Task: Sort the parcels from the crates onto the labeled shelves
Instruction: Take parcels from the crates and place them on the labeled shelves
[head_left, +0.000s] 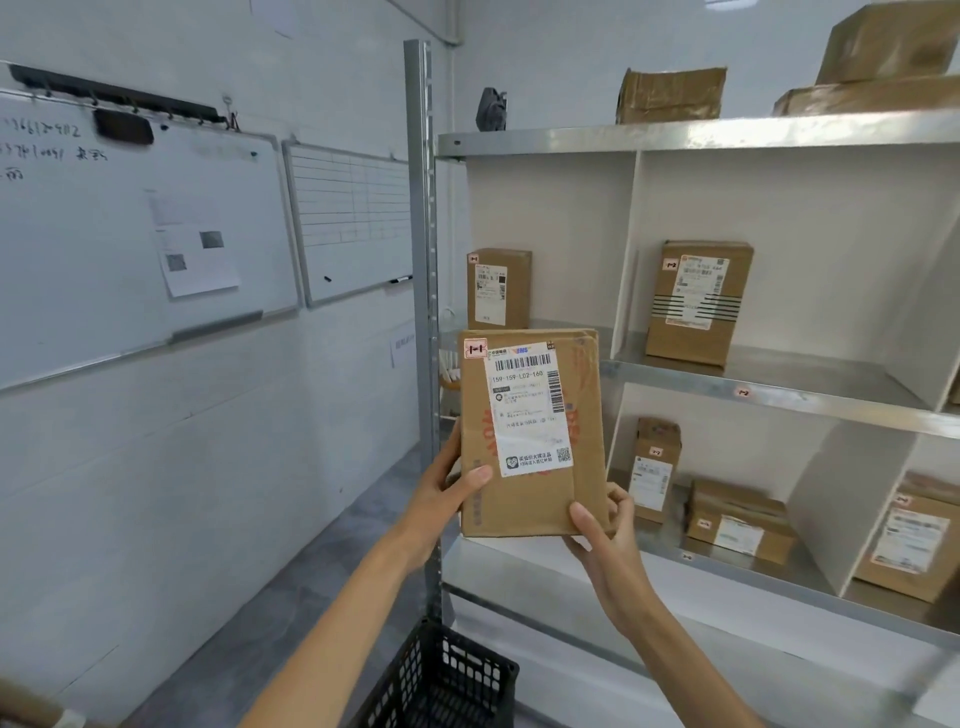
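Observation:
I hold a flat brown cardboard parcel (524, 499) upright in front of the metal shelf unit (675, 134). It carries a white shipping label and a small red tag reading 1-1 at its top left corner. My left hand (447, 493) grips its lower left edge, thumb on the front. My right hand (602, 530) grips its lower right corner. Behind it, in the upper left compartment, stands a smaller parcel (498, 288) also tagged 1-1. A black plastic crate (441, 680) sits on the floor below my arms.
White dividers split the shelves into compartments. A parcel tagged 1-2 (698, 304) stands in the neighbouring compartment, and several more parcels (737, 522) fill the lower row and the top shelf. Two whiteboards (130, 234) hang on the left wall. A steel upright (423, 260) marks the shelf's left edge.

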